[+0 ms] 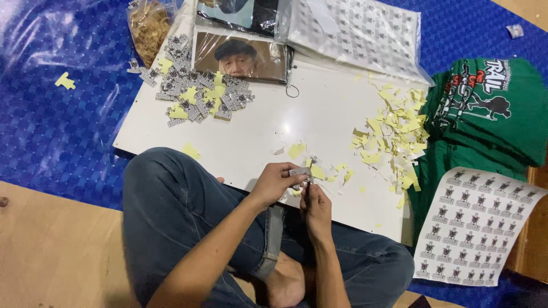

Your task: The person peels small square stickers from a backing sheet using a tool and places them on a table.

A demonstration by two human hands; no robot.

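Observation:
My left hand (pixel 276 181) pinches a small grey-and-white sticker piece (pixel 299 172) at the near edge of the white board (pixel 268 117). My right hand (pixel 315 206) is just below it, fingertips closed on the same piece. Small yellow backing scraps (pixel 317 171) lie on the board right by my fingers. My legs in blue jeans (pixel 171 205) are crossed under my arms.
A pile of cut stickers (pixel 197 91) lies at the board's far left, a heap of yellow scraps (pixel 397 134) at its right. A printed sticker sheet (pixel 476 225) rests near right, beside folded green shirts (pixel 488 108). A photo print (pixel 240 57), a bag of rubber bands (pixel 147 25) and bagged sheets (pixel 359 31) lie beyond.

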